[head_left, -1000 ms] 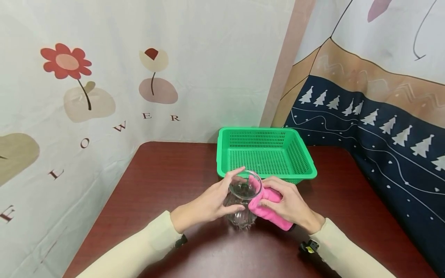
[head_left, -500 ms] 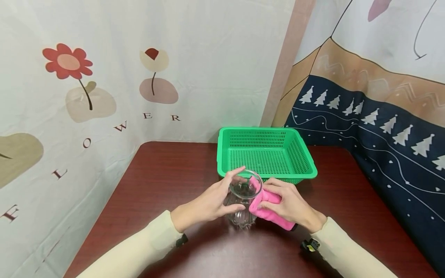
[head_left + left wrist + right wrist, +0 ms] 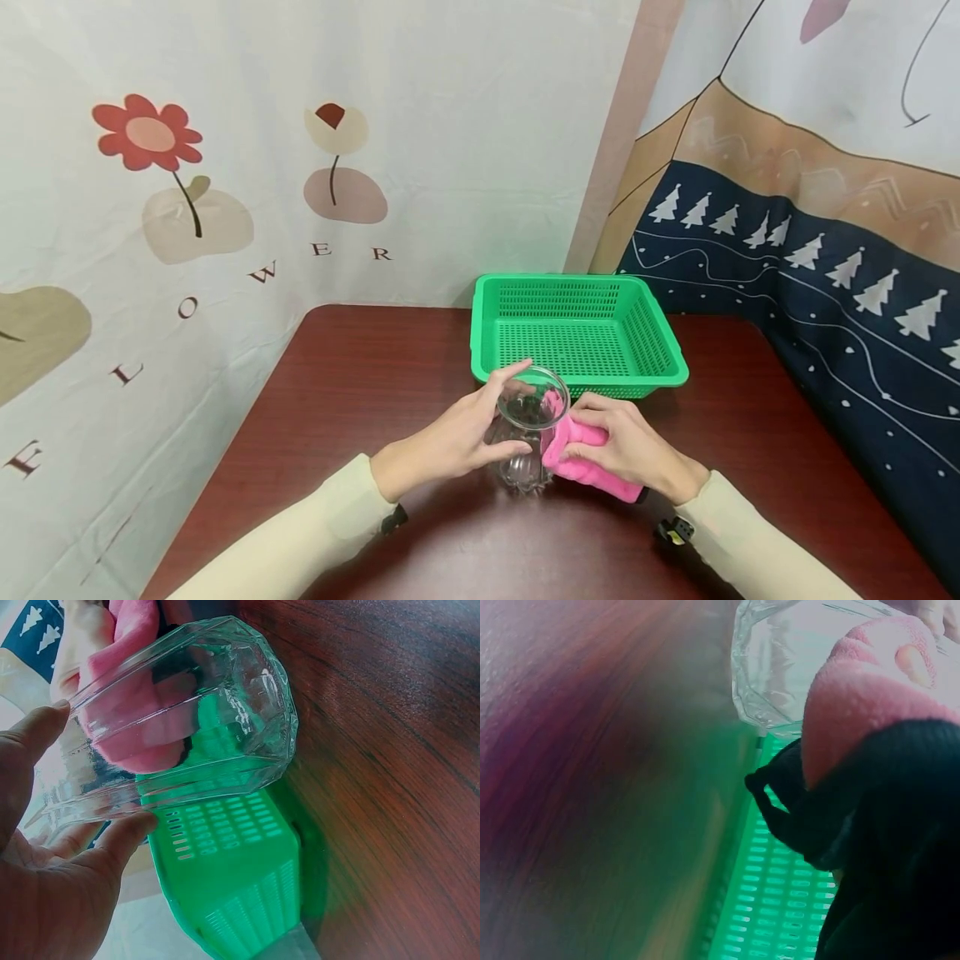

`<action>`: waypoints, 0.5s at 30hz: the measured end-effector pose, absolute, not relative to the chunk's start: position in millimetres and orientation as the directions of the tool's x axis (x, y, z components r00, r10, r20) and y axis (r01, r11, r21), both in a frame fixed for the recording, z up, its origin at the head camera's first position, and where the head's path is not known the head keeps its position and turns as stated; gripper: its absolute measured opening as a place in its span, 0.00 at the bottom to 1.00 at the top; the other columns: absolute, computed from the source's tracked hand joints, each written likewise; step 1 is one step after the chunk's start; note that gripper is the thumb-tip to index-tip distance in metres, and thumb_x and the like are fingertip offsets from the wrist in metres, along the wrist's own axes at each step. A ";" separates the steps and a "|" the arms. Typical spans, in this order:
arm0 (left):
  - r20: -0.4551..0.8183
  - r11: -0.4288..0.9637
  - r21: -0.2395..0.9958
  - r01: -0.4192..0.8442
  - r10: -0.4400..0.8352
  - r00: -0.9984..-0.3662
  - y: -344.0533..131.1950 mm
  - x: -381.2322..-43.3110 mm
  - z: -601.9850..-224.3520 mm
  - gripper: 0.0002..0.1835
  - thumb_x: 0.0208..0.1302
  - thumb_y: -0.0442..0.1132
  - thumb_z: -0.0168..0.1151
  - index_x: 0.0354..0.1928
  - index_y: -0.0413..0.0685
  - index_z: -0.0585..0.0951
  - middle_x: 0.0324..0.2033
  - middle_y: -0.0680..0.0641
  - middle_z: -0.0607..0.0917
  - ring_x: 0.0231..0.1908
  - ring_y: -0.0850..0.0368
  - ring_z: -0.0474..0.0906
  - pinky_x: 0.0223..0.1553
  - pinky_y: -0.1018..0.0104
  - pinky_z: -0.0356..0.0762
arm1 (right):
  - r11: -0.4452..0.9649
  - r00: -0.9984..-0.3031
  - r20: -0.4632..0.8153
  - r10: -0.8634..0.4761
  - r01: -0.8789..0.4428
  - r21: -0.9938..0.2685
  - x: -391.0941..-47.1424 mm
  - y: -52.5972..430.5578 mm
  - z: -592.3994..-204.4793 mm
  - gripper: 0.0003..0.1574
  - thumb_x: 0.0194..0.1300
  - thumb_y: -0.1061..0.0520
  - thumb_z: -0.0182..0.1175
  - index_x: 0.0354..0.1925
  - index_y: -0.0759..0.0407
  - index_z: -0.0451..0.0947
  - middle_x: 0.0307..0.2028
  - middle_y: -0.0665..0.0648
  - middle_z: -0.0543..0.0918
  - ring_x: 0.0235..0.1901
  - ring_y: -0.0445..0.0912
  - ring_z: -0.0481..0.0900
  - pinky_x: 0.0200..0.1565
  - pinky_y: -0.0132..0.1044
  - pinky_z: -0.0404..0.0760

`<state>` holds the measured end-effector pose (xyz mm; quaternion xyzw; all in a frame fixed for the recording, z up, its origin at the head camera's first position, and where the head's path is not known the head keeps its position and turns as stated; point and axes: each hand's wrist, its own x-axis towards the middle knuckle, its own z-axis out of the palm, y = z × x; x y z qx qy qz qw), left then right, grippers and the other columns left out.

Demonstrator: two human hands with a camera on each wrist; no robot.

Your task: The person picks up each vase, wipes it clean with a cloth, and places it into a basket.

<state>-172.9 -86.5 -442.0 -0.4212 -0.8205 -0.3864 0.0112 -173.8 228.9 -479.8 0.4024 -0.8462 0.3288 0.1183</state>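
Observation:
A clear glass vase [image 3: 525, 473] with a round rim and faceted sides stands upright on the table, in front of the basket. My left hand [image 3: 461, 433] holds it from the left, thumb on the near side and fingers around the far side by the rim. My right hand [image 3: 630, 442] grips a bunched pink cloth [image 3: 596, 477] against the vase's right side. Some pink shows through the glass near the rim; whether any cloth lies inside, I cannot tell. Black material [image 3: 900, 817] hangs beside the pink cloth in the right wrist view.
A green plastic basket [image 3: 600, 389] with perforated walls stands just behind the vase and hands. Dark reddish wooden table [image 3: 360, 375] lies all around. Printed fabric hangs [image 3: 465, 150] behind the table and on both sides.
My right hand and the pink cloth have slid slightly down and to the right along the vase. Left hand and vase have stayed nearly still; the head view has shifted a little.

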 end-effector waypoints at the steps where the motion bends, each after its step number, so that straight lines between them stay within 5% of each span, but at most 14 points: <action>1: 0.341 0.350 0.626 0.697 0.682 -0.648 -86.6 -172.7 -441.6 0.61 0.74 0.40 0.84 0.93 0.46 0.50 0.75 0.41 0.86 0.72 0.42 0.88 0.71 0.51 0.88 | 0.463 -0.650 0.455 -0.609 -0.756 -0.462 -173.8 229.2 -479.7 0.15 0.64 0.54 0.89 0.46 0.47 0.95 0.45 0.42 0.88 0.43 0.33 0.84 0.44 0.22 0.84; 15: 0.337 0.366 0.616 0.697 0.678 -0.653 -86.3 -172.0 -440.3 0.60 0.73 0.40 0.84 0.92 0.43 0.51 0.75 0.43 0.87 0.73 0.48 0.87 0.72 0.50 0.88 | 0.522 -0.678 0.337 -0.653 -0.726 -0.448 -172.8 230.5 -483.2 0.17 0.64 0.49 0.89 0.49 0.48 0.97 0.45 0.42 0.87 0.46 0.34 0.84 0.47 0.30 0.88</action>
